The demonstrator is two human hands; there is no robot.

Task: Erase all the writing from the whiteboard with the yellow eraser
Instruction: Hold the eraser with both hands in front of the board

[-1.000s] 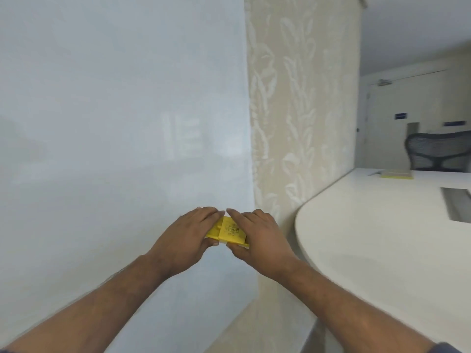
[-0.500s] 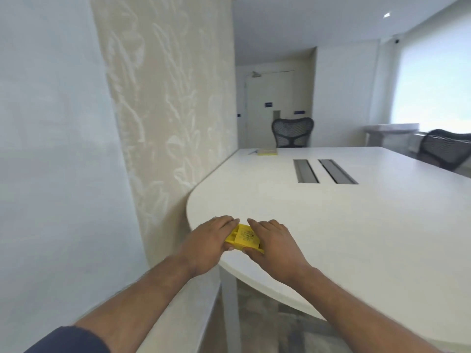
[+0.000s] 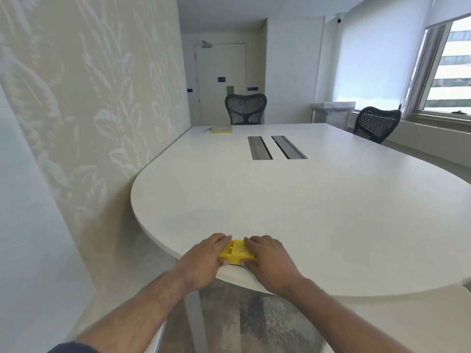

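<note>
The yellow eraser (image 3: 237,253) sits at the near rounded edge of the white surface (image 3: 318,200), held between both hands. The left hand (image 3: 204,261) and the right hand (image 3: 270,261) each have their grip clamped on an end of it, fingers over the top and thumbs at the near side. The whiteboard (image 3: 28,225) stands at the far left.

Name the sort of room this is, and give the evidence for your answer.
Most likely an office meeting room: a large white conference table with cable hatches, mesh office chairs around it, and a whiteboard on the left wall.
</note>
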